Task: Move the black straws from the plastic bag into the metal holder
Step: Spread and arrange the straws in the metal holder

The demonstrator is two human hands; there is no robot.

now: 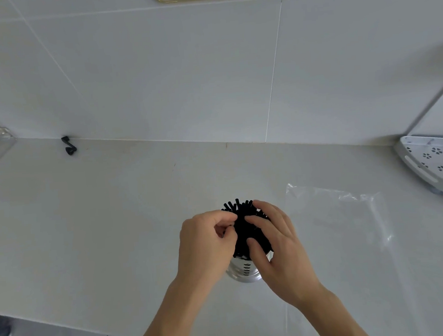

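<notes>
Two bare hands are meeting over one bundle. We are seeing the left hand (207, 241) curling its fingers to pinch the black straws (244, 225) from one side, while the right hand (275, 239) is wrapping thumb and fingers round the other, probably to gather them upright. The straws are standing in the metal holder (243, 271) on the white counter (113, 216), tips fanning outward. Lying flat to the right is the plastic bag (335, 219), looking emptied. Farther right is sitting a perforated corner shelf (437, 164).
</notes>
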